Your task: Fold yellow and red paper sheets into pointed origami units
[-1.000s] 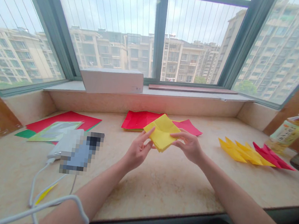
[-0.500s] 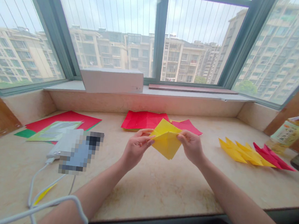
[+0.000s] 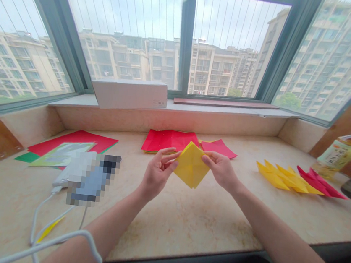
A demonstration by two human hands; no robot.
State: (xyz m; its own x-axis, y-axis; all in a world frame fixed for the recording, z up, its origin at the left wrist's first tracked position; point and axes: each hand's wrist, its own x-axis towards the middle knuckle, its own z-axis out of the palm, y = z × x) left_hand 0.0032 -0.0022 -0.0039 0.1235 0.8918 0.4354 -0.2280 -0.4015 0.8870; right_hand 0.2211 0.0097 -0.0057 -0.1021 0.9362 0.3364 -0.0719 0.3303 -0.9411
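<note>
A yellow folded paper (image 3: pixel 192 166), diamond-shaped with a crease down its middle, is held up above the counter between both hands. My left hand (image 3: pixel 161 170) pinches its left corner with thumb and fingers. At the right corner, my right hand (image 3: pixel 221 169) grips it between thumb and forefinger. Just behind lie red paper sheets (image 3: pixel 170 140) and a smaller red piece (image 3: pixel 219 148). Off to the right rest several folded yellow paper pieces (image 3: pixel 284 177) beside folded red ones (image 3: pixel 321 185).
On the left are red and green sheets (image 3: pixel 76 139), a white power bank (image 3: pixel 71 168) with a cable (image 3: pixel 35 221), a pixelated object (image 3: pixel 93 181) and a yellow scrap (image 3: pixel 50 229). A bottle (image 3: pixel 341 152) stands at right. A white box (image 3: pixel 130 94) sits on the sill.
The yellow paper's raised flap now lies flat, so it shows as an even diamond. My right hand has shifted slightly left.
</note>
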